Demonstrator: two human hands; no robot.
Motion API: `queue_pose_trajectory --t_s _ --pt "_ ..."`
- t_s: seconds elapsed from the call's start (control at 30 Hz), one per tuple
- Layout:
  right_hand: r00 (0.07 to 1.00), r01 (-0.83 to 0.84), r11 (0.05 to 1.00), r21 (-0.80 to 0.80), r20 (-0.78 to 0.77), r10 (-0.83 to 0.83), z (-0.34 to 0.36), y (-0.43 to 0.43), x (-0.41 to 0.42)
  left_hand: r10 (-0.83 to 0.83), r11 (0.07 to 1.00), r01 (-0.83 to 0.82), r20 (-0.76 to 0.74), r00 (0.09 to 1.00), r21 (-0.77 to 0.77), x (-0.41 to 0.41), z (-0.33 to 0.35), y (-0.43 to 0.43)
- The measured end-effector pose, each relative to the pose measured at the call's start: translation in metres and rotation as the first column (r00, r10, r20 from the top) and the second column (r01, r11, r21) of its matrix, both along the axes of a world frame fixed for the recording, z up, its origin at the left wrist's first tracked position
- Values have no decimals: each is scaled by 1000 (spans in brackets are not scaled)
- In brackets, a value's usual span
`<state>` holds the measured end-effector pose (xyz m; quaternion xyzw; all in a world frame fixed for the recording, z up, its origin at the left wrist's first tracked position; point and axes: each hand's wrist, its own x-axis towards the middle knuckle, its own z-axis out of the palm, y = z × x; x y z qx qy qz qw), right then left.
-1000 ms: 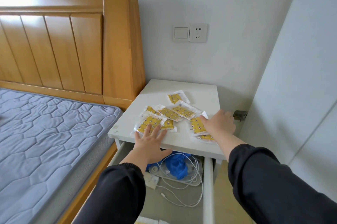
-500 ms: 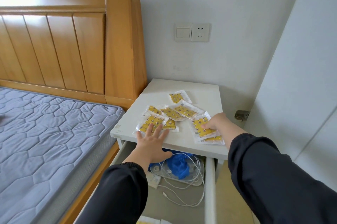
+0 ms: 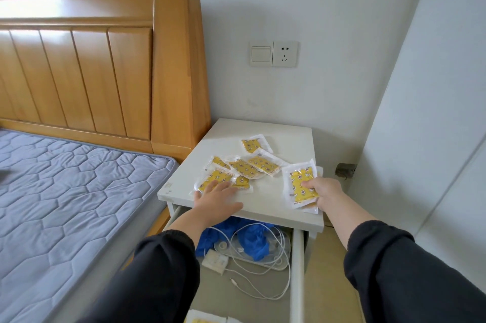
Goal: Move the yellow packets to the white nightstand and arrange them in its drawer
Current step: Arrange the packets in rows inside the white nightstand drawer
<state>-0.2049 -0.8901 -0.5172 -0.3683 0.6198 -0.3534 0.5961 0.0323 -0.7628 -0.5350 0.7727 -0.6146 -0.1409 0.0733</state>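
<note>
The right hand [image 3: 324, 192] has raised a clear-edged yellow plastic packet [image 3: 302, 183] above the white flat-topped nightstand [image 3: 276, 207], at its front right corner. It pinches the packet with the long axis pointing away. The left hand [image 3: 218, 198] lies flat, fingers straight, half hiding a second yellow packet [image 3: 213, 178].

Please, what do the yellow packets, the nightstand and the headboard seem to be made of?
The yellow packets: probably thin plastic film, glossy, with clear sealed edges. The nightstand: likely painted or laminated board, matte white, even surface, square edges. The headboard: wood, glossy varnish; faint grain and bright glare show.
</note>
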Motion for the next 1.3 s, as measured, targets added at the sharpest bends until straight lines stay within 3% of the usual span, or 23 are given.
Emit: queue_pose_trajectory --t_s 0.13,0.23,0.4,0.57,0.73,0.87,0.97,1.03,1.13,1.3 --pt "982 70 994 -79 182 -55 -5 1 -2 53 964 -127 -298 953 -234 12 0 -9" --pt "937 92 985 -143 348 -37 -4 10 14 135 902 -229 -266 954 -365 23 6 -13" --pt "891 40 997 -72 454 -3 -16 20 44 294 898 -376 -324 899 -229 47 8 -22" --pt "854 10 999 -49 520 17 -18 13 39 333 920 -379 -310 890 -99 60 4 -44" --pt "871 13 996 -89 491 33 -18 16 43 275 957 -288 -215 937 -29 59 4 -63" --pt "875 4 995 -100 482 45 -18 17 43 112 991 -118 -90 990 -63 62 9 -72" --pt "869 -20 994 -104 490 69 -17 17 42 36 999 -33 -65 997 43 70 13 -81" --pt "871 -33 993 -113 484 84 -17 18 42 46 992 -33 -105 993 118 78 14 -85" --pt "864 -38 993 -109 495 87 -17 17 41 75 994 -62 -141 987 95 86 13 -83" --pt "848 -37 993 -115 522 92 -18 17 41 143 988 -149 126 982 41 89 14 -71"
